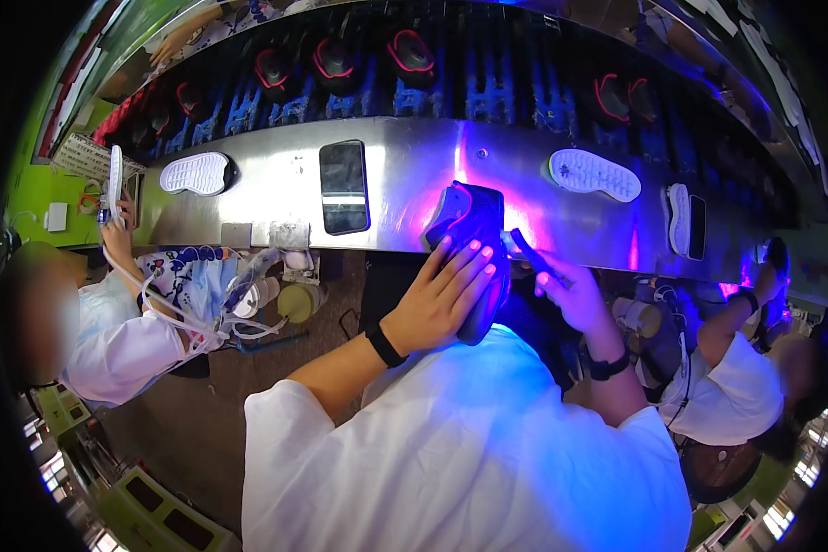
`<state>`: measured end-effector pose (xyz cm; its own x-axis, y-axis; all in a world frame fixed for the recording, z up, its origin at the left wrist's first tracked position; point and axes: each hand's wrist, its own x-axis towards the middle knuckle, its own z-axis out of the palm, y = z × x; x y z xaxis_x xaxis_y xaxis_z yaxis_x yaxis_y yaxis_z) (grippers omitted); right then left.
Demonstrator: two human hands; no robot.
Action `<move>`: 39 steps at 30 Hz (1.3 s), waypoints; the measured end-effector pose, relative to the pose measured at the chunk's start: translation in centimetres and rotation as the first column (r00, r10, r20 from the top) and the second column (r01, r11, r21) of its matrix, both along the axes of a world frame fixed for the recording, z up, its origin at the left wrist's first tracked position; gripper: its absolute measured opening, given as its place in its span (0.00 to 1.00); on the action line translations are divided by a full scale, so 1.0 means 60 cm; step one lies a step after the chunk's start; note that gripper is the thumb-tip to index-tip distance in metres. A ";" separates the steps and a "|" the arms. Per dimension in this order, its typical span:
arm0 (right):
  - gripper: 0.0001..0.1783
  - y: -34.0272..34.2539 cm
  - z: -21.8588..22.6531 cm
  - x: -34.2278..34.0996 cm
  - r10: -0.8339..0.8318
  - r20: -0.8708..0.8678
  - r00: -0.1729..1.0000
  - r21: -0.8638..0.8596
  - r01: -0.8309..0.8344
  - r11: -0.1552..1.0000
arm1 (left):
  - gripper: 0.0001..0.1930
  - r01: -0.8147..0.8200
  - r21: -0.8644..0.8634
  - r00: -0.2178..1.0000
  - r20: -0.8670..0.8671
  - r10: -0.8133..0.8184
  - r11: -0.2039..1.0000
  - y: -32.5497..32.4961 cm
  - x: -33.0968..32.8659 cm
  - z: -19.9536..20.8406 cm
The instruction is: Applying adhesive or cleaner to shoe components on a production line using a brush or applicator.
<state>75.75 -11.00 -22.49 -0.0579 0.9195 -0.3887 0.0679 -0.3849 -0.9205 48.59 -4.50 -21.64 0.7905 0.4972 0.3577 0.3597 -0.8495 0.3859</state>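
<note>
Upper left: white ribbed shoe sole (193, 173) on the grey metal surface (276, 143), then a black rectangular phone (343, 187). Centre: left hand (440, 302), fingers extended against a dark shoe (489, 221) that hides part of the surface's edge, grip indeterminable; right hand (575, 296), fingers closed on a slim dark tool (527, 248). Upper right: white oblong sole (600, 175).

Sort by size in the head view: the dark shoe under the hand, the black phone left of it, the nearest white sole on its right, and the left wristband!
Largest: dark shoe
Middle: black phone, white sole; too alike to rank
Smallest: left wristband
</note>
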 end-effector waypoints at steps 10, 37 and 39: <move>0.23 -0.046 0.056 0.013 -0.055 0.077 0.996 0.024 0.053 0.998 | 0.35 -0.084 -0.048 0.996 -0.041 0.082 0.995 -0.008 0.055 0.029; 0.25 -0.128 0.069 0.039 -0.457 0.185 0.870 0.261 0.404 0.877 | 0.39 -0.292 0.077 0.953 -0.057 0.296 0.953 0.044 0.237 0.075; 0.24 -0.107 0.095 0.060 -0.379 0.423 0.823 0.348 0.239 0.907 | 0.42 -0.281 0.031 0.957 -0.062 0.283 0.959 0.059 0.240 0.081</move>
